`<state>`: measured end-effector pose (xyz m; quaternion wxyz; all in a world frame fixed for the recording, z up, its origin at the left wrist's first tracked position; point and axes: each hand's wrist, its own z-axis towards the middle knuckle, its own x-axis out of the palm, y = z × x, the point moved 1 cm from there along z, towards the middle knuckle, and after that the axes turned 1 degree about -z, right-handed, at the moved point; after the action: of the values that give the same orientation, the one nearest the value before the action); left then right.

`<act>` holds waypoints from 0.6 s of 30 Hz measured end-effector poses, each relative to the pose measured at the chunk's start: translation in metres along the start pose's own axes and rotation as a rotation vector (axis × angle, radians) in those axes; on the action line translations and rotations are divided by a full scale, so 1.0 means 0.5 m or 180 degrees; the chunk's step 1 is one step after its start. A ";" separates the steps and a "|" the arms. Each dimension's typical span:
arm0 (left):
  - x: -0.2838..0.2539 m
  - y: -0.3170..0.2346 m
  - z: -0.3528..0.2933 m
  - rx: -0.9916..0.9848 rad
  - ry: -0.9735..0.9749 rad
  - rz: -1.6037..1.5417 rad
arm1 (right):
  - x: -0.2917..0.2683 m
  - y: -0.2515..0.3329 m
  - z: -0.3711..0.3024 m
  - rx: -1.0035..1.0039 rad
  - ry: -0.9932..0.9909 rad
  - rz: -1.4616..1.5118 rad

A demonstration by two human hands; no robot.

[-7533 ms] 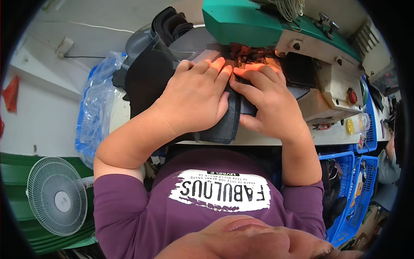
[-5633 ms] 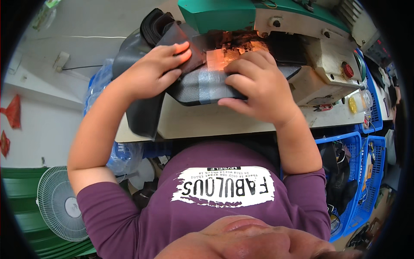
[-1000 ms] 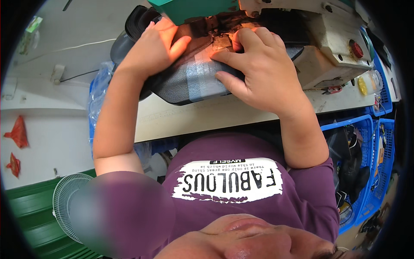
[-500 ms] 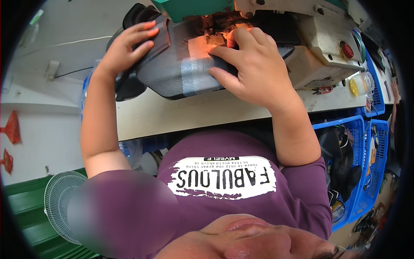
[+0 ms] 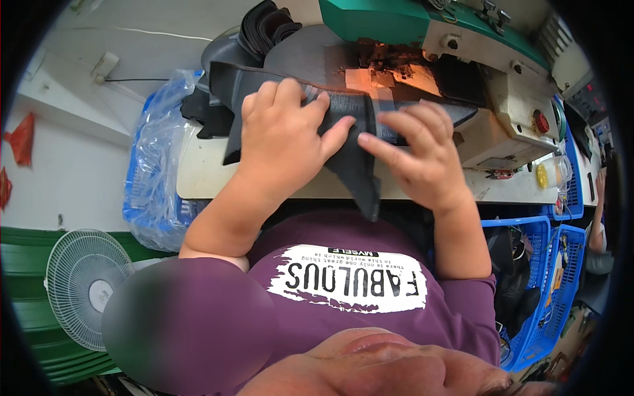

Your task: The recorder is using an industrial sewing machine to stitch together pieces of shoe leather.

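A black leather-like piece [image 5: 347,109] is raised at a tilt in front of the machine, and one pointed end hangs over the table's front edge. My left hand [image 5: 284,132] is closed on its middle, fingers across the upper edge and thumb along the face. At the piece's right edge is my right hand [image 5: 422,155], fingers apart and slightly blurred, thumb tip over the edge. Behind both hands stands a green and white machine [image 5: 376,23], its worn working area [image 5: 389,69] lit orange. Part of the piece is hidden beneath my left hand.
A stack of curved black pieces [image 5: 264,30] lies at the back left. Left of the white table [image 5: 211,175] is a blue basket [image 5: 139,165] with clear plastic. More blue baskets [image 5: 545,310] stand at the right, near a jar [image 5: 558,171]. A fan [image 5: 82,290] is at lower left.
The black piece has come off the lit working area toward me and is turned. My left hand moved right and nearer onto it; my right hand drew back to its edge. The view shifted left.
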<state>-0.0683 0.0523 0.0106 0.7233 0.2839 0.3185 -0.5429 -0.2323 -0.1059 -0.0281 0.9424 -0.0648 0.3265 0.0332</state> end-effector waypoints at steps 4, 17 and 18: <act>0.045 0.013 0.029 0.0148 -0.0402 -0.0724 | 0.010 0.062 -0.017 -0.0002 -0.0125 -0.0017; 0.029 -0.004 0.041 0.0193 0.0258 -0.0631 | -0.024 0.059 0.010 0.0632 -0.0066 0.0219; 0.029 -0.003 0.044 0.0165 0.0292 -0.0578 | -0.029 0.057 0.013 0.0677 -0.0059 -0.0004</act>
<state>-0.0637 0.0267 0.0135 0.6482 0.2970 0.3616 -0.6007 -0.2427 -0.0768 -0.0167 0.9469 0.0358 0.3194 -0.0016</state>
